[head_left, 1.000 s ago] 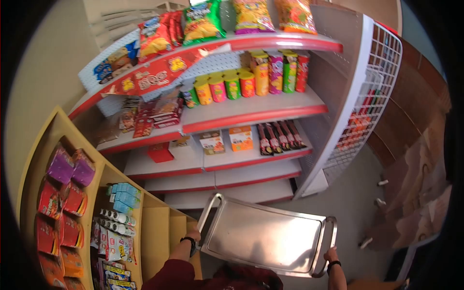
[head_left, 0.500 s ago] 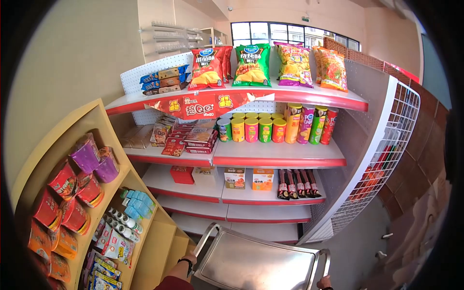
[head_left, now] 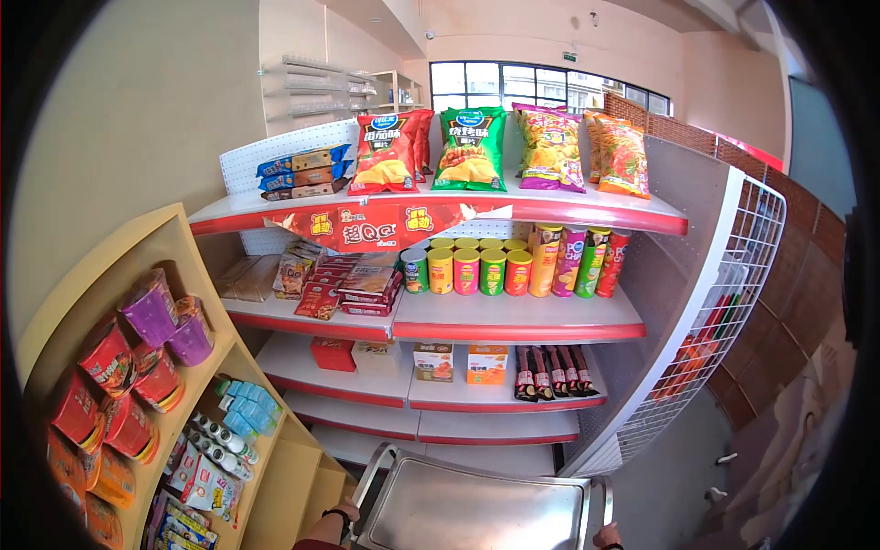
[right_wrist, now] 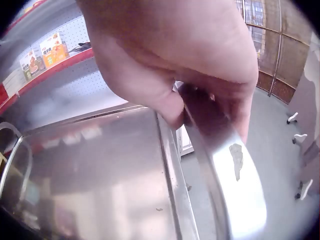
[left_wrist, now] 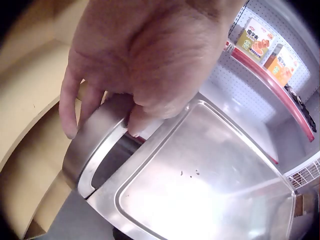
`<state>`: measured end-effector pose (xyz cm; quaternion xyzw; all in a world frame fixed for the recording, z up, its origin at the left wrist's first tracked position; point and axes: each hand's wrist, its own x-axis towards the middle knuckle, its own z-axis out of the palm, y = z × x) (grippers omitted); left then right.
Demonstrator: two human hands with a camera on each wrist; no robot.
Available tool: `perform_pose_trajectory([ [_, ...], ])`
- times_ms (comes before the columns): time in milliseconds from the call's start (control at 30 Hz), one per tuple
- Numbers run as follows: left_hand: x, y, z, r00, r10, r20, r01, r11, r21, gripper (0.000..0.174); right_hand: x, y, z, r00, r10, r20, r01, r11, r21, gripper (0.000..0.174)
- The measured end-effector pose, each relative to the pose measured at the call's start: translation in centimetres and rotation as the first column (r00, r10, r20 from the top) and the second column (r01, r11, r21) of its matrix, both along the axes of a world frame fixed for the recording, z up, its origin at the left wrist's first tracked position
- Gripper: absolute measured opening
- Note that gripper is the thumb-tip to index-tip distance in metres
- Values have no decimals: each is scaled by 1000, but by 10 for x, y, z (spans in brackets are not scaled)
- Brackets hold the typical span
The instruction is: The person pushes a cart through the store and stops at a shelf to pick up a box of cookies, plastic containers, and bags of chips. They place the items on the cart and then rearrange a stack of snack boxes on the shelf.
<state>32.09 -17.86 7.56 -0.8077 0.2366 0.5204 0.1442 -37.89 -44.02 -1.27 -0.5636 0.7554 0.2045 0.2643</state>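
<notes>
A stainless steel cart with a flat, rimmed top stands low in the head view, one curved handle at each end. My left hand holds the left handle. In the left wrist view the thumb lies on the inner side of that handle, and the fingers hang over its outer side. My right hand grips the right handle. In the right wrist view its thumb presses the inner side of the broad metal handle, with the fingers round the outer side. The cart top carries no goods.
A snack shelf with chip bags, canisters and boxes stands ahead. On the left, a wooden shelf holds cup noodles and bottles. A white wire rack flanks the right side.
The head view has tilted up from the cart to the shelves, so cart and hands sit lower in the picture. Both hands have kept hold of the handles.
</notes>
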Motion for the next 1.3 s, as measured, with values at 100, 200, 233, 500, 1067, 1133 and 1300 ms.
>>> perform_pose_trajectory([
  [100,8,3,-11,999,-28,46,28,1000,7,97,7,-7,2,999,-41,-5,41,999,-9,93],
  [200,14,10,-20,997,28,75,-26,999,-25,95,12,-23,-4,990,-133,56,136,989,-62,86],
  [233,19,9,-21,997,30,76,-28,999,-29,95,15,-26,-6,990,-130,58,134,989,-66,86],
  [500,12,5,31,994,97,-59,-103,988,-117,72,27,-42,-12,998,22,-62,-29,993,-115,71],
  [1067,42,8,-49,984,176,-17,-175,966,-192,64,56,-43,14,994,64,-88,-82,972,-219,39],
  [1133,49,10,-68,989,149,8,-144,969,-201,63,56,-43,13,994,70,-85,-88,969,-231,37],
  [1300,53,10,-72,996,78,-47,-85,981,-174,75,46,-45,6,994,85,-62,-99,959,-266,34],
])
